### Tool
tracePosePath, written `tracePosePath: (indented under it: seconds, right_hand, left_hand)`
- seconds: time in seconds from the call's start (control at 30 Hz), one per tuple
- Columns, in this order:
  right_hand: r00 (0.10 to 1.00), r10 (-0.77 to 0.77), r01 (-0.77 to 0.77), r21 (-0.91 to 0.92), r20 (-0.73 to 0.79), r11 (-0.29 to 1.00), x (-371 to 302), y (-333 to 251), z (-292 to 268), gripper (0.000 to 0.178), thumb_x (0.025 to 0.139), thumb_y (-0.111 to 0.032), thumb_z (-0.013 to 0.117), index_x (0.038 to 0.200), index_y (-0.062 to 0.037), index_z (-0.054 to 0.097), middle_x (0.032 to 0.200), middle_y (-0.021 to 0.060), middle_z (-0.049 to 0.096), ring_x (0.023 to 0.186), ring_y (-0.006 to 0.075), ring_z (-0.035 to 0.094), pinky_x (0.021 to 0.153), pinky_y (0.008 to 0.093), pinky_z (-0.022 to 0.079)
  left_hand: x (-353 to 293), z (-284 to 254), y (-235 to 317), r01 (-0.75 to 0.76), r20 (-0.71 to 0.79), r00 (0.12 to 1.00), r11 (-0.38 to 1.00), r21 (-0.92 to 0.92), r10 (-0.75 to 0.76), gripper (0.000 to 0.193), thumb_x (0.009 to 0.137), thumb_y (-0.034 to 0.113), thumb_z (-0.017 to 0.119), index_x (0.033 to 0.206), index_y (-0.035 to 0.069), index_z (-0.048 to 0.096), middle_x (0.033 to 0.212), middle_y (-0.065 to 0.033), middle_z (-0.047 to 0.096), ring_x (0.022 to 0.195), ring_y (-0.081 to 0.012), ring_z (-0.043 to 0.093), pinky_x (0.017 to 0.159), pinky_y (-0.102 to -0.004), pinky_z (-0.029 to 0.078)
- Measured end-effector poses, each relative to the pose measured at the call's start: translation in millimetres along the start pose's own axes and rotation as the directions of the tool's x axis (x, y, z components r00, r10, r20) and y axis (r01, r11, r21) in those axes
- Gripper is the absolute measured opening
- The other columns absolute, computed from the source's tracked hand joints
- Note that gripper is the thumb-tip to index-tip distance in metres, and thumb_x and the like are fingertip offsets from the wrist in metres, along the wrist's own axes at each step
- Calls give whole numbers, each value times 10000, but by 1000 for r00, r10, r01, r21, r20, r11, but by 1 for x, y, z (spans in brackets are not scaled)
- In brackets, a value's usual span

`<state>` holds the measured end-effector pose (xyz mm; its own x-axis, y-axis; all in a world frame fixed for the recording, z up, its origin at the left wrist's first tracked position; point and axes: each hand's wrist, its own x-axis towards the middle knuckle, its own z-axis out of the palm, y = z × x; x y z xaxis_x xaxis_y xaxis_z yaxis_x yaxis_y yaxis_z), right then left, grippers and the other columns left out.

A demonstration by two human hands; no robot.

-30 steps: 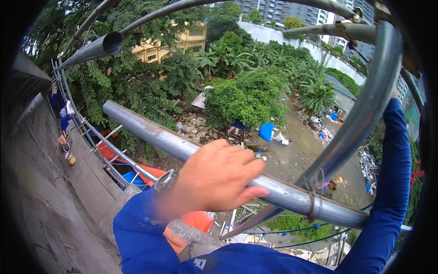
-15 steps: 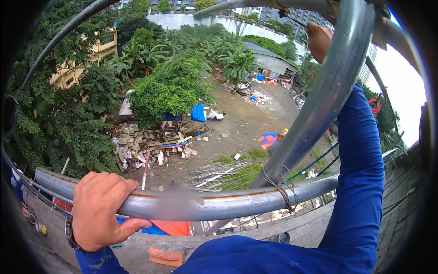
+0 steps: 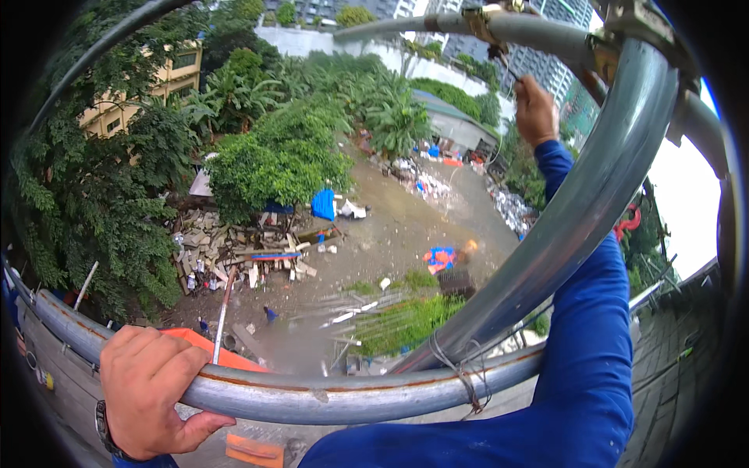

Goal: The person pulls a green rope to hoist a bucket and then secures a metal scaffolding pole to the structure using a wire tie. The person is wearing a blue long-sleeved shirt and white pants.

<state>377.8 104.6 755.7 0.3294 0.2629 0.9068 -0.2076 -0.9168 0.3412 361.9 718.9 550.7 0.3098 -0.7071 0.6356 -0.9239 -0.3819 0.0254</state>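
Observation:
My left hand (image 3: 154,388) is wrapped round a curved-looking horizontal steel pipe (image 3: 312,400), thumb underneath. Beyond the upright pipe (image 3: 569,210), my right arm reaches up and forward. My right hand (image 3: 536,113) is closed on the handle of a slim dark wrench (image 3: 511,68); the far end of this tool meets a rusty scaffold clamp (image 3: 482,25) on the upper pipe (image 3: 542,37). How the wrench's head sits on the clamp is too small to make out. Twisted tie wire (image 3: 468,374) binds the upright to the lower pipe.
Another clamp (image 3: 640,22) joins pipes at the upright's top. Below my arms lie a platform (image 3: 374,437) and an orange float-like board (image 3: 254,451). Far below are a yard with a rubble pile (image 3: 234,249), trees (image 3: 273,160) and a shed (image 3: 456,121).
The view has shifted, bringing the upper clamp fully into sight. My right hand has come lower, the wrench still in it. My left hand keeps its grip on the pipe.

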Motion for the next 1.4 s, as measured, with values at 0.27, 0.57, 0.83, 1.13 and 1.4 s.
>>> tracePosePath:
  seconds: [0.27, 0.57, 0.83, 1.13, 1.4]
  right_hand:
    - [998, -38, 46, 153, -58, 987, 6, -4, 17, 179, 1027, -219, 545, 954, -55, 546, 705, 219, 558, 670, 453, 543, 609, 482, 416]
    - [963, 30, -40, 31, 268, 999, 17, 1, -69, 166, 986, -179, 572, 968, -28, 637, 775, 262, 623, 761, 471, 627, 689, 532, 451]
    - [906, 176, -76, -262, 384, 962, 49, -49, -103, 213, 1002, -219, 546, 1010, -41, 662, 834, 261, 670, 818, 452, 675, 753, 537, 494]
    - [891, 153, 4, -346, 428, 938, 47, -81, -116, 221, 1012, -244, 534, 1001, -52, 643, 816, 259, 658, 802, 474, 651, 729, 552, 481]
    - [959, 49, -51, -1, 279, 999, 3, -43, -58, 168, 1014, -181, 553, 967, -21, 531, 754, 258, 564, 720, 477, 537, 643, 500, 415]
  left_hand:
    - [-12, -19, 11, 41, -18, 999, 998, 46, -40, 617, 712, 656, 697, 874, 62, 666, 752, -71, 589, 684, -287, 577, 661, -412, 406]
    - [-18, -18, 10, -10, -59, 998, 999, 37, 12, 619, 682, 648, 709, 883, 65, 664, 740, -69, 561, 678, -288, 563, 656, -418, 395]
    - [-16, -19, 9, -3, -43, 999, 999, 52, 5, 623, 710, 663, 693, 882, 64, 661, 729, -65, 558, 662, -288, 563, 638, -419, 399]
    - [-17, -18, 6, 1, -47, 999, 999, 42, 1, 645, 736, 699, 667, 864, 68, 638, 727, -71, 573, 630, -291, 552, 614, -418, 383]
    - [-16, -20, 11, 7, -41, 999, 998, 58, -4, 602, 707, 645, 715, 872, 68, 673, 724, -58, 567, 658, -271, 569, 635, -405, 406]
